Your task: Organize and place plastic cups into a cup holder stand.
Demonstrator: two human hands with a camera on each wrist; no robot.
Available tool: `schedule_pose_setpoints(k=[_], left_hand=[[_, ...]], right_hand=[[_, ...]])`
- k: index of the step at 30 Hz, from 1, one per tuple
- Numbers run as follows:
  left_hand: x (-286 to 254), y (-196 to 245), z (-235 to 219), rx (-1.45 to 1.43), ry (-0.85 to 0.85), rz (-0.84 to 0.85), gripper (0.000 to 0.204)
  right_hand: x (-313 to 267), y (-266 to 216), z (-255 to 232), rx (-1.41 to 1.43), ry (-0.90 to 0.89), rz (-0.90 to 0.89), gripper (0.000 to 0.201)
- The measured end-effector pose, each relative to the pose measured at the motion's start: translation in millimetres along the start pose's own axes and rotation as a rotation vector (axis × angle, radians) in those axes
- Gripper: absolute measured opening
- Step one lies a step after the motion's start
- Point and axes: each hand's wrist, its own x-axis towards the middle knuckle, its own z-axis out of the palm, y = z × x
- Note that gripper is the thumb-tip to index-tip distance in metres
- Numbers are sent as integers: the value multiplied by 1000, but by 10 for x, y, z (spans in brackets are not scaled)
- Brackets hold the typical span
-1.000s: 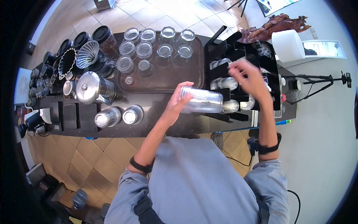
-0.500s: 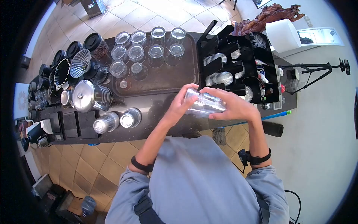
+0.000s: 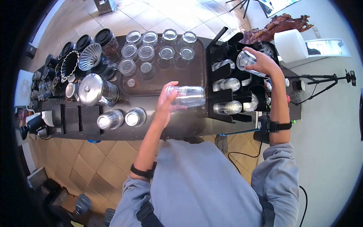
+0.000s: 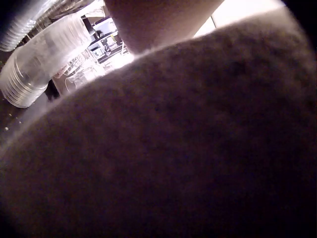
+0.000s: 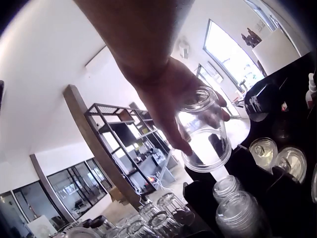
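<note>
My left hand [image 3: 163, 108] grips a clear plastic cup with a printed mark [image 3: 187, 95], tipped on its side above the counter. It may be a stack; ridged clear cup walls [image 4: 29, 74] show in the left wrist view, mostly blocked by a dark blur. Over the back of the black organizer [image 3: 227, 94], my right hand [image 3: 265, 63] holds another clear cup [image 3: 245, 59]. In the right wrist view, thumb and fingers wrap round this cup [image 5: 205, 134], its wide rim facing down. Stacked clear cups [image 3: 228, 108] lie in the organizer's slots.
A brown tray [image 3: 170, 81] carries several upturned glasses [image 3: 166, 53]. Two metal-looking cups [image 3: 135, 117] stand left of my left hand, near a steel pot [image 3: 90, 89] and glass drippers [image 3: 90, 56]. A white cylinder [image 3: 290, 45] stands behind the organizer.
A second ago my right hand was over the organizer; then both hands held the cups together. Now my right hand is back at the organizer with a cup, while my left has shifted left.
</note>
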Motion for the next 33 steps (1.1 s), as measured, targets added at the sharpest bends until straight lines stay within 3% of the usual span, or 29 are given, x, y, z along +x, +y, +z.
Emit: schedule_pose_setpoints(k=[9,11,13,15,16,18,19,22,24,25,28,30,33], left_hand=[[-227,-59,-97,-36,67,19,54],[-244,-49,-100,-65,84,27,50],[-246,-23,-88,-58,87,34,51],[-215,-15,-83,-55,72,25,51],[-192,-12,-75,-51,55,18,51],[-131,-19,-20,-46,28,6,51],[-97,-28,19,-42,6,-4,51],[16,-25,196,-15,-90,-46,53],[112,-75,305,73,-151,-16,54],[150,-100,360,158,-190,21,55],[184,-64,557,208,-274,1,68],[170,39,639,259,-377,-45,82],[144,-4,686,340,-443,-53,83]], right_hand=[[744,-164,315,-120,-316,-74,85],[730,-256,318,-88,-314,50,80],[763,-71,461,-77,-229,-7,71],[593,-8,521,-105,127,-52,52],[441,-80,448,-105,128,-46,52],[29,-390,238,252,171,24,36],[-148,-463,305,369,297,-132,30],[-723,-891,420,718,72,-268,39],[-1021,-1136,539,859,-113,-236,65],[-1101,-1165,578,800,-154,-256,76],[-1260,-1177,794,789,-43,-357,91],[-1343,-1139,811,791,-135,-326,99],[-1402,-1125,730,814,-240,-284,104]])
